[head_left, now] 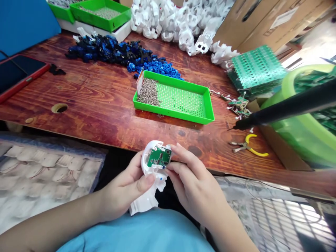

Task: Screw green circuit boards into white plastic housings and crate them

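A white plastic housing (pixel 145 201) is held close to my body, below the table's front edge. My left hand (pixel 123 185) wraps round its left side, thumb across the front. In the rounded top of the housing sits a green circuit board (pixel 159 156) with small chips and white connectors. My right hand (pixel 194 178) is closed at the board's right edge, its fingertips pinching there. Whether they also grip the housing's rim is hidden. A small blue spot shows on the housing just below the board.
A green tray (pixel 174 113) of small screws stands ahead. Behind it lie blue and black parts (pixel 112 50) and piled white housings (pixel 181 21). On the right are a dark screwdriver (pixel 283 108) reaching inward, yellow-handled pliers (pixel 249 145), stacked green boards (pixel 258 68) and a green basket (pixel 278 115).
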The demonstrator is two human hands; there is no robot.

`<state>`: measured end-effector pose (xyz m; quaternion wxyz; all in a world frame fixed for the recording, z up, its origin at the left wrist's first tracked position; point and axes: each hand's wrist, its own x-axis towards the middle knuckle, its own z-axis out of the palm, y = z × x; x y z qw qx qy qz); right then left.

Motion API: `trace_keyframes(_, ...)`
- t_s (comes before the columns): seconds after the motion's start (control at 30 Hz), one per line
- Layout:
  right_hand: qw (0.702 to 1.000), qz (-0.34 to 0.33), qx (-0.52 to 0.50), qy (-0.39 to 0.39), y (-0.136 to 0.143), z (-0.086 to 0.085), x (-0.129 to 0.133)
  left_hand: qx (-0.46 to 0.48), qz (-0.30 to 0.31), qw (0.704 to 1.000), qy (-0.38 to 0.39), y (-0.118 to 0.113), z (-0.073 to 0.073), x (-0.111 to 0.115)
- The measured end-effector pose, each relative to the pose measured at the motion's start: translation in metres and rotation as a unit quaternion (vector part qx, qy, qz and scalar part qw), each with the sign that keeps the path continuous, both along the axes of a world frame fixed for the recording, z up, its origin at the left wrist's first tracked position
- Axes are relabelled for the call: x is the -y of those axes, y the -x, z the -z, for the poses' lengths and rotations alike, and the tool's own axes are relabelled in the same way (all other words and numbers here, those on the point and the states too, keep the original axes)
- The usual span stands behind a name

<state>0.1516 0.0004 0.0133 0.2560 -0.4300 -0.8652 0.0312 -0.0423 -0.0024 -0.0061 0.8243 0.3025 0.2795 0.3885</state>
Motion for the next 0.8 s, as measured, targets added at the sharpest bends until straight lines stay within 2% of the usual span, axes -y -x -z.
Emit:
trace_keyframes(0.13, 0.999, -0.026, 0.045, -0.010, 0.003, 0.002, 0.000, -0.019, -0.012, 0.999, 0.027, 0.000, 0.001, -0.002)
trace_keyframes(0.23, 0.998, -0.042, 0.056, -0.004, 0.004, -0.001, 0.002, -0.088, -0.048, 0.994, 0.046, -0.003, -0.001, -0.005)
trace_keyframes(0.33, 0.999, -0.039, 0.000, 0.023, 0.003, -0.002, 0.004, -0.159, -0.074, 0.983, 0.056, -0.006, -0.002, -0.007)
trace_keyframes(0.4, 0.993, 0.010, -0.095, 0.066, 0.001, 0.001, 0.006, -0.174, -0.086, 0.979, 0.064, -0.007, -0.002, -0.006)
trace_keyframes(0.47, 0.960, 0.076, -0.220, 0.159, 0.000, 0.006, 0.009, -0.179, -0.086, 0.978, 0.057, -0.006, -0.001, -0.004)
trace_keyframes(0.57, 0.857, 0.095, -0.352, 0.365, 0.004, 0.012, 0.010, -0.184, -0.063, 0.981, -0.002, -0.004, 0.001, -0.001)
trace_keyframes(0.67, 0.766, 0.095, -0.422, 0.476, 0.012, 0.011, 0.008, -0.195, -0.055, 0.977, -0.064, -0.003, 0.002, 0.001)
trace_keyframes(0.73, 0.731, 0.111, -0.453, 0.498, 0.016, 0.008, 0.006, -0.200, -0.051, 0.974, -0.088, -0.002, 0.003, 0.001)
trace_keyframes(0.8, 0.731, 0.115, -0.454, 0.497, 0.019, 0.006, 0.003, -0.203, -0.045, 0.973, -0.104, 0.000, 0.004, 0.001)
